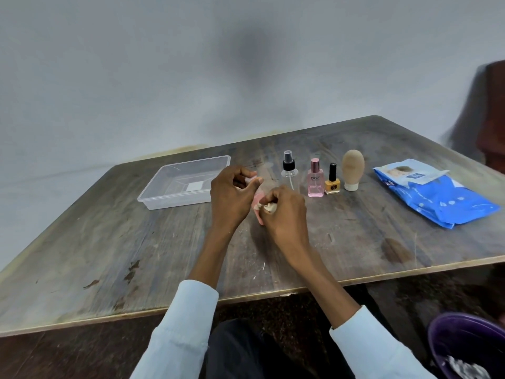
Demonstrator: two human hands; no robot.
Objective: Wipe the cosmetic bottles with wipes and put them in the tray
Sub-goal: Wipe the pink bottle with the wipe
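My left hand (pixel 232 195) grips a small pinkish bottle (pixel 258 203) above the table, mostly hidden by my fingers. My right hand (pixel 284 212) presses a crumpled wipe (pixel 269 207) against its lower side. A clear plastic tray (pixel 175 187) sits to the left of my hands with nothing but a white label visible inside. To the right stands a row: a clear spray bottle with black pump (pixel 289 170), a pink perfume bottle (pixel 315 179), an orange nail polish (pixel 332 180), and a beige tube standing on its white cap (pixel 352 169).
A blue pack of wipes (pixel 437 198) lies at the right of the worn wooden table (pixel 136 255). A purple bin (pixel 470 348) with crumpled white material sits on the floor at bottom right. A dark chair (pixel 492 119) stands beyond the table's right corner.
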